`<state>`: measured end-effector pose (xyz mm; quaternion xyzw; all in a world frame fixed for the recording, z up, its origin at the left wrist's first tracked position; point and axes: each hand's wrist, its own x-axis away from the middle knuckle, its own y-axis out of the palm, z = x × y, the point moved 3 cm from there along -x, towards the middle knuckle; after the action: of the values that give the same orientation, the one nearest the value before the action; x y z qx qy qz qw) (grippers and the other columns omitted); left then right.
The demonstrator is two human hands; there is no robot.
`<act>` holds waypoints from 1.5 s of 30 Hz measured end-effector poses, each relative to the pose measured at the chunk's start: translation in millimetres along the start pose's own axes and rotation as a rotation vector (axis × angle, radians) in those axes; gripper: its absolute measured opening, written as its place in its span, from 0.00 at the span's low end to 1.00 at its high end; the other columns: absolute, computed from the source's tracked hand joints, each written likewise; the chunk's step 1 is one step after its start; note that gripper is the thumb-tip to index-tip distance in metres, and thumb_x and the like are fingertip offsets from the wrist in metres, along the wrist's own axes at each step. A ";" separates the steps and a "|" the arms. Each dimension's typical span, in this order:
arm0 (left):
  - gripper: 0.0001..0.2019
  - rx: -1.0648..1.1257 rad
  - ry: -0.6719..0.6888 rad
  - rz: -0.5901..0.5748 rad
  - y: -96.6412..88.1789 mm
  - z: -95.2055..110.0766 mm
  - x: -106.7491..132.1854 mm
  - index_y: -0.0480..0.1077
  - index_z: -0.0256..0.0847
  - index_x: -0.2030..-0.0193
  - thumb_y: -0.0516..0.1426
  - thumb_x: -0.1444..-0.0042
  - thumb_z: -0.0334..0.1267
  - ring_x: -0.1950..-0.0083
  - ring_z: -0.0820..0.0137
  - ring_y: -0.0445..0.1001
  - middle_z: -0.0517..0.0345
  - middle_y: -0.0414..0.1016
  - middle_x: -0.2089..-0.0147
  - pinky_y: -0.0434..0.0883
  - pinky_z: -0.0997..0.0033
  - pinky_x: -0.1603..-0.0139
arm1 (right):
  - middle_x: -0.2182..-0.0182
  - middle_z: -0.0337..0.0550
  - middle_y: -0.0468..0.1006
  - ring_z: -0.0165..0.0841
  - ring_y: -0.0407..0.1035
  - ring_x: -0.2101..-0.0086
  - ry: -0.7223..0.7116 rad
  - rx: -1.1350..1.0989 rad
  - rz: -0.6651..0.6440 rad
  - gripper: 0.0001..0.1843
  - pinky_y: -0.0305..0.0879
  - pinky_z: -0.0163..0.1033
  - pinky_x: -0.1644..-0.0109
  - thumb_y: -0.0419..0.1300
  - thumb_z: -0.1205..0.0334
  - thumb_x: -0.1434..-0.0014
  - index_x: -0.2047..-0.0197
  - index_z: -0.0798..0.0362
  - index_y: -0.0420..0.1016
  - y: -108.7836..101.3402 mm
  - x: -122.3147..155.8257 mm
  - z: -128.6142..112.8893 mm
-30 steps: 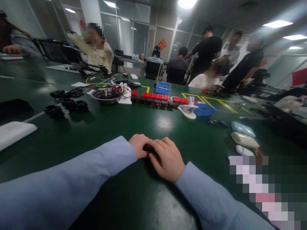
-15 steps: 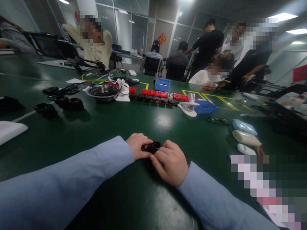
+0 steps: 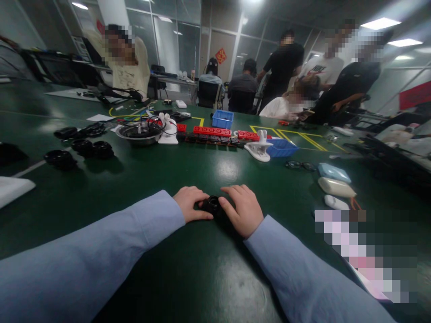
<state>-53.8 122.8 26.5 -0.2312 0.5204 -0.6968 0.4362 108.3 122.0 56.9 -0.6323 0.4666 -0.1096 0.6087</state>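
A small black ring-shaped part [image 3: 213,204] sits on the green table [image 3: 215,269] between both of my hands. My left hand [image 3: 190,202] grips it from the left with curled fingers. My right hand [image 3: 244,209] grips it from the right, thumb against the part. Both arms wear light blue sleeves and rest on the table.
More black round parts [image 3: 81,150] lie at the left. A metal bowl with cables [image 3: 138,132], red blocks [image 3: 215,131], blue bins [image 3: 222,119], a white clamp [image 3: 257,150], glasses [image 3: 299,165] and pale cases [image 3: 335,179] lie beyond. Several people sit or stand at the far side.
My right hand has slid off the top of the black part, which now shows between my hands. The view has shifted slightly to the right.
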 end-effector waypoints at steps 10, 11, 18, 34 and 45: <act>0.18 -0.042 0.023 0.026 3.7 -1.5 -1.3 0.61 0.38 0.76 0.57 0.53 0.52 0.69 0.69 0.64 0.61 0.65 0.75 0.58 0.72 0.67 | 0.61 0.44 0.76 0.38 0.61 0.62 -0.144 -0.120 -0.071 0.15 0.58 0.43 0.56 0.51 0.64 0.41 0.51 0.57 0.68 -0.9 1.0 -18.7; 0.18 -0.046 0.025 0.024 3.9 -1.7 -1.4 0.62 0.38 0.76 0.57 0.53 0.52 0.69 0.69 0.63 0.61 0.65 0.75 0.58 0.72 0.67 | 0.62 0.43 0.76 0.37 0.61 0.63 -0.141 -0.115 -0.080 0.14 0.59 0.42 0.58 0.52 0.64 0.42 0.52 0.56 0.69 -1.1 -0.3 -19.0; 0.15 -0.037 0.065 -0.009 4.0 -2.7 -1.6 0.65 0.37 0.72 0.55 0.50 0.49 0.69 0.68 0.64 0.60 0.64 0.74 0.58 0.72 0.68 | 0.63 0.39 0.76 0.33 0.62 0.64 -0.137 -0.072 -0.117 0.12 0.59 0.37 0.59 0.57 0.63 0.44 0.56 0.54 0.70 -8.1 -2.3 -18.4; 0.14 -0.002 0.053 0.008 3.5 -0.9 -0.4 0.65 0.37 0.70 0.53 0.50 0.48 0.69 0.68 0.64 0.60 0.64 0.73 0.58 0.71 0.68 | 0.64 0.45 0.71 0.35 0.60 0.62 -0.121 -0.062 -0.055 0.14 0.59 0.39 0.57 0.55 0.62 0.43 0.54 0.56 0.70 -2.9 2.7 -19.5; 0.14 0.023 0.065 0.009 1.5 -0.1 -1.0 0.62 0.37 0.74 0.55 0.51 0.47 0.70 0.69 0.64 0.60 0.64 0.75 0.59 0.72 0.68 | 0.62 0.45 0.72 0.36 0.61 0.61 -0.117 -0.118 -0.048 0.18 0.60 0.40 0.56 0.53 0.65 0.45 0.51 0.57 0.67 -1.7 4.3 -21.3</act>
<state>-52.8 123.6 25.1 -0.2010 0.5274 -0.7078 0.4249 96.4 104.4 61.5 -0.6833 0.4207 -0.0595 0.5938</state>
